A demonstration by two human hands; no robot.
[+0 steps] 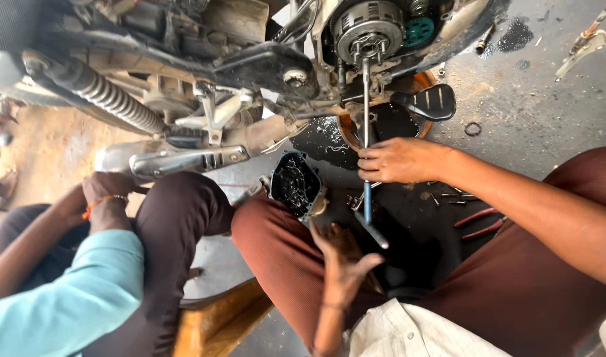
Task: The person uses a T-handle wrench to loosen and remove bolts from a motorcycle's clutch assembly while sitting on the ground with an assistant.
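My right hand [397,160] is closed around the shaft of a long T-handle socket wrench [366,106]. The wrench's tip sits on the centre nut of the exposed clutch assembly [369,33] of a motorcycle engine. My left hand [342,264] hovers with fingers spread just below the wrench's cross handle [372,231], over my maroon-trousered knee [276,251]. It holds nothing. A removed, oily engine cover [295,184] lies by that knee.
An oil pan [389,122] with black oil stands under the engine, beside a footpeg [427,102]. Bolts [448,196], red-handled pliers [478,221] and a ring [473,129] lie on the oily floor. A co-worker's hand [105,188] rests on their knee at left, near the shock spring [105,96].
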